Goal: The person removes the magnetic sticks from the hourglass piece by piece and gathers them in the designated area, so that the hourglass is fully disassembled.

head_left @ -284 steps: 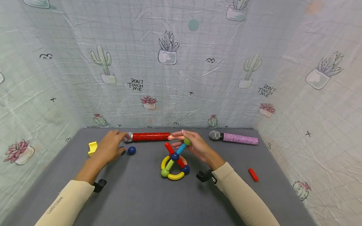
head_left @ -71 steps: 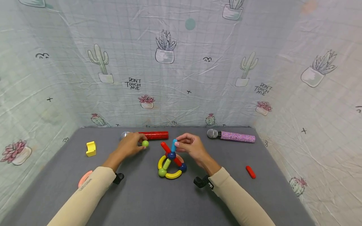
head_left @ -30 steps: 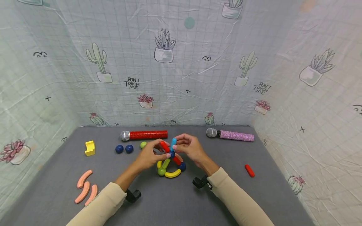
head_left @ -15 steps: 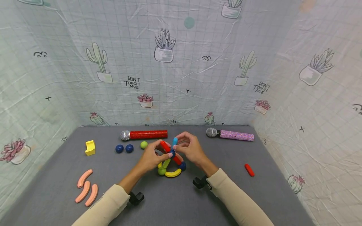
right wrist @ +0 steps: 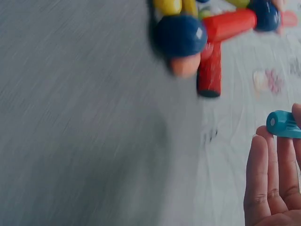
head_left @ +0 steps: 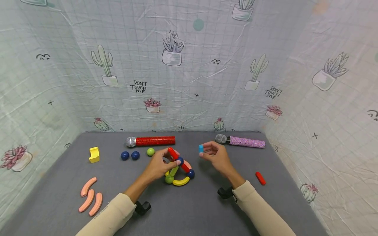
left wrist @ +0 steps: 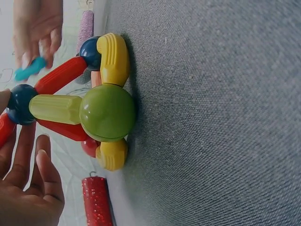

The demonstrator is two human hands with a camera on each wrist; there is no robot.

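My left hand (head_left: 156, 167) pinches the dark blue ball (left wrist: 21, 104) at the top of a magnetic stick-and-ball frame, its thumb across the ball. Red sticks (left wrist: 63, 75) and a lime stick (left wrist: 54, 108) slope down from that ball, and one more red stick (head_left: 172, 152) points up from it. The base is a ring of yellow curved sticks (head_left: 181, 181) and a peach one, joined by a green ball (left wrist: 107, 113) and a dark blue ball (right wrist: 181, 40). To the right, my right hand (head_left: 218, 159) pinches a light blue stick (right wrist: 284, 124), apart from the frame.
Two dark blue balls (head_left: 130, 155) and a lime ball (head_left: 150, 151) lie left of the frame. Further left are a yellow block (head_left: 94, 154) and peach curved sticks (head_left: 90, 197). Red (head_left: 155, 141) and purple microphones (head_left: 246, 141) lie behind; a red stick (head_left: 260, 178) lies right.
The light blue stick has come off the top ball and moved right in my right hand. Earlier, its lime end ball came off and my left hand moved from there to the top dark blue ball.
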